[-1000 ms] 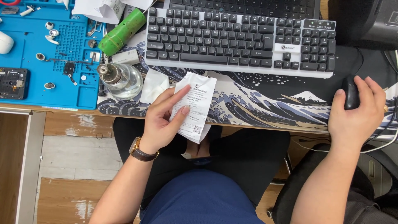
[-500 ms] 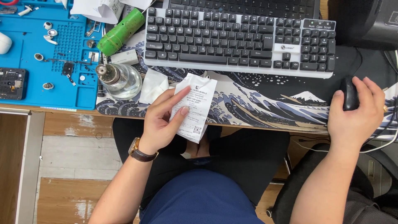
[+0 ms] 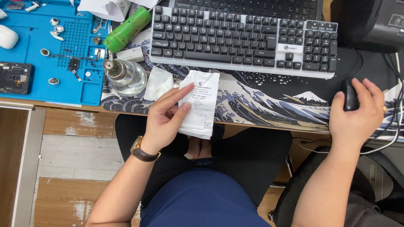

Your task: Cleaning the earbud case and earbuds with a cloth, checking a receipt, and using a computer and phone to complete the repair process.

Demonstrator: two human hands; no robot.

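A: What is held in the left hand (image 3: 162, 122)?

B: A white paper slip (image 3: 198, 105) is pinched between thumb and fingers, the grip closed on its left edge. It is held over the front edge of the bench (image 3: 25, 103), its lower part hanging past that edge above the lap.

A: And the right hand (image 3: 357, 113)?

B: It is laid over a black mouse (image 3: 349, 96) near the right end of the bench, fingers curled around it, the grip closed on the mouse. Both are carried by a desk mat (image 3: 269, 101) printed with a wave.

A: What is found beside the slip?

B: A clear glass bottle (image 3: 125, 76) is stood just to its left, at the mat's left edge, with a folded white tissue (image 3: 159, 83) between them. A black-and-white keyboard (image 3: 240, 40) is placed behind the slip, toward the back edge. A green roll (image 3: 127, 29) is lying at the keyboard's left end. A blue work mat (image 3: 46, 59) with small parts is spread at the left end of the bench.
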